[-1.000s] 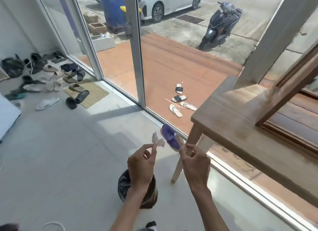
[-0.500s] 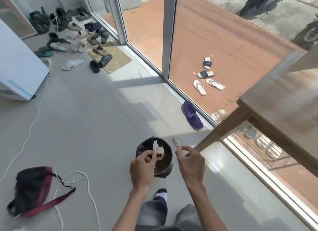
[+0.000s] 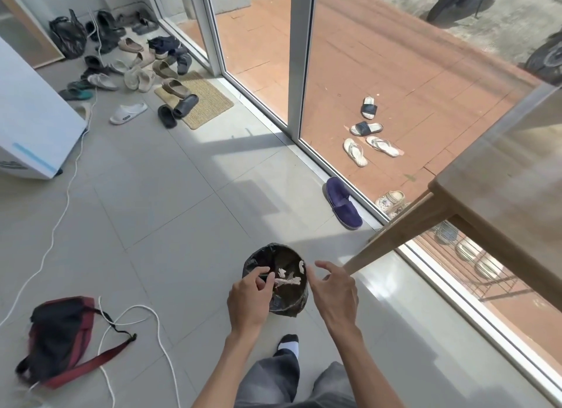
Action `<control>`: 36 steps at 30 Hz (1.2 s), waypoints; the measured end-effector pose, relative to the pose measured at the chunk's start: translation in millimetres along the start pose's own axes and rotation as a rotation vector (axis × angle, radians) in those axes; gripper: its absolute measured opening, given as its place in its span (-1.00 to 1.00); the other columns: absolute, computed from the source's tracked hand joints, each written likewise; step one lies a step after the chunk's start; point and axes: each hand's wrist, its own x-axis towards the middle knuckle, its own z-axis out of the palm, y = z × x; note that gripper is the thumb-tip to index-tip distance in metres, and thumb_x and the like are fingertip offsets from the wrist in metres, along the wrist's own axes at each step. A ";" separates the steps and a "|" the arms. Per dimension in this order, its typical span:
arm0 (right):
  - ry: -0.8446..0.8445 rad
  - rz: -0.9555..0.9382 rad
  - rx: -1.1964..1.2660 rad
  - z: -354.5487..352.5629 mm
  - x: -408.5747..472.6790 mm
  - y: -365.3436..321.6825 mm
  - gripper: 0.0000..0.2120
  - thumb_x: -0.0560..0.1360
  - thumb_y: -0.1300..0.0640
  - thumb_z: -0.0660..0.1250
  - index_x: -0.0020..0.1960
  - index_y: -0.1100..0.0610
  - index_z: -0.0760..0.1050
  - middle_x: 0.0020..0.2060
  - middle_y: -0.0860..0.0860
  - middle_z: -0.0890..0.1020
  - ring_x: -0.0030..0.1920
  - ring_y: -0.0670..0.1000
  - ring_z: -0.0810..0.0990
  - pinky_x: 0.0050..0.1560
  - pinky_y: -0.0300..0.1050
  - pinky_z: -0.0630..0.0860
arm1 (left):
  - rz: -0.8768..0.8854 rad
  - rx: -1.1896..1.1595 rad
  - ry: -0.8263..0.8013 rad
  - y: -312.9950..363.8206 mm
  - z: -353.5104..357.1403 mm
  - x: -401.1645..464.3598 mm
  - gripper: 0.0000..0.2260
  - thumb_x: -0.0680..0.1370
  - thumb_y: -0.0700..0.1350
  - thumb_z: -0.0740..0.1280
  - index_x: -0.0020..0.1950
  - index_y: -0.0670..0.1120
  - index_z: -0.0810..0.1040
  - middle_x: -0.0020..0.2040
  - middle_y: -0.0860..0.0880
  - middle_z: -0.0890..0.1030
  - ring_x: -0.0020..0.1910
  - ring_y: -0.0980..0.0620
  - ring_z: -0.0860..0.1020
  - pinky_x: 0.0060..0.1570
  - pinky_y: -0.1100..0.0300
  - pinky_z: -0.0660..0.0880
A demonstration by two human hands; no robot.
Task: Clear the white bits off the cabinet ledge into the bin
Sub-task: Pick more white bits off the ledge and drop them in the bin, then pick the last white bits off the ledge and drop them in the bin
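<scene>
A small bin (image 3: 289, 301) lined with a black bag stands on the tiled floor just ahead of my feet. Several white bits (image 3: 287, 281) show inside its mouth, one long strip lying right at my left fingertips. My left hand (image 3: 249, 298) hovers over the bin's left rim, fingers loosely curled and parted, with nothing clearly between them. My right hand (image 3: 333, 289) is at the right rim with its fingers spread and nothing in it. The wooden cabinet ledge (image 3: 501, 195) juts in from the right, above the bin.
The cabinet's slanted wooden leg (image 3: 395, 234) meets the floor right of the bin, beside the glass door track. A purple slipper (image 3: 343, 202) lies ahead. A red-black bag (image 3: 57, 337) and white cord (image 3: 70, 195) lie left, a white box (image 3: 30, 128) farther back.
My head has tilted down and both hands have dropped over the bin. The white bits pinched in both hands earlier now lie in the bin, and the fingers have opened.
</scene>
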 end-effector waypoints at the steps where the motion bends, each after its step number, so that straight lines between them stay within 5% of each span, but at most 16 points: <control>1: -0.006 0.003 0.000 -1.0 -0.2 0.6 -0.69 0.51 -0.18 0.41 0.16 -0.05 0.69 -0.12 -0.03 0.77 -0.12 -0.01 0.73 0.13 0.08 0.66 | 0.006 0.006 -0.004 -0.1 -0.7 -0.2 -0.89 0.55 0.04 0.40 0.01 0.08 0.69 -0.46 0.13 0.51 -0.37 0.05 0.54 -0.29 0.12 0.51; 9: 0.001 -0.027 0.053 -24.6 3.7 -2.8 -0.76 0.54 -0.12 0.37 0.15 -0.09 0.66 -0.43 -0.13 0.60 -0.35 -0.14 0.62 -0.06 -0.05 0.67 | 0.094 -0.010 -0.011 23.7 -10.2 4.3 -0.86 0.56 0.07 0.38 0.03 0.07 0.67 -0.41 0.18 0.53 -0.33 0.10 0.57 -0.25 0.14 0.55; 17: 0.204 -0.068 0.184 -91.3 12.7 -9.3 -0.79 0.54 -0.08 0.40 0.13 -0.09 0.68 -0.42 -0.11 0.60 -0.36 -0.12 0.61 -0.08 0.00 0.67 | 0.291 -0.145 -0.006 102.2 -18.6 3.2 -0.85 0.55 0.08 0.39 0.04 0.07 0.67 -0.38 0.15 0.58 -0.34 0.17 0.58 -0.19 0.13 0.58; 26: 0.497 -0.070 0.314 -204.4 19.7 6.7 -0.85 0.50 -0.07 0.44 0.02 -0.06 0.69 -0.45 -0.03 0.59 -0.37 0.01 0.61 -0.21 -0.02 0.59 | 0.604 -0.211 -0.090 221.9 -1.4 -23.2 -0.79 0.53 0.05 0.42 0.11 0.01 0.67 -0.31 0.13 0.60 -0.39 0.26 0.53 -0.35 0.56 0.36; 31: 0.627 -0.075 0.341 -273.5 16.9 36.2 -0.86 0.51 -0.01 0.45 0.07 -0.10 0.68 -0.47 -0.07 0.58 -0.42 -0.14 0.59 -0.25 -0.13 0.55 | 0.716 -0.268 -0.151 288.9 28.9 -52.1 -0.82 0.52 0.09 0.43 0.06 0.06 0.68 -0.35 0.13 0.62 -0.37 0.22 0.55 -0.28 0.34 0.47; 34: 0.718 -0.035 0.350 -311.3 12.7 62.6 -0.85 0.51 0.00 0.45 0.07 -0.09 0.68 -0.50 -0.07 0.57 -0.45 -0.16 0.57 -0.29 -0.22 0.50 | 0.787 -0.307 -0.195 321.0 55.4 -77.6 -0.86 0.49 0.04 0.47 0.03 0.08 0.68 -0.41 0.19 0.56 -0.34 0.26 0.58 -0.27 0.45 0.44; 36: 0.777 0.011 0.359 -335.8 11.0 81.3 -0.84 0.51 0.00 0.44 0.08 -0.06 0.69 -0.49 -0.05 0.58 -0.42 -0.14 0.58 -0.24 -0.14 0.55 | 0.821 -0.317 -0.231 340.8 75.7 -94.5 -0.85 0.49 0.06 0.47 0.02 0.07 0.68 -0.39 0.17 0.60 -0.36 0.24 0.59 -0.25 0.31 0.55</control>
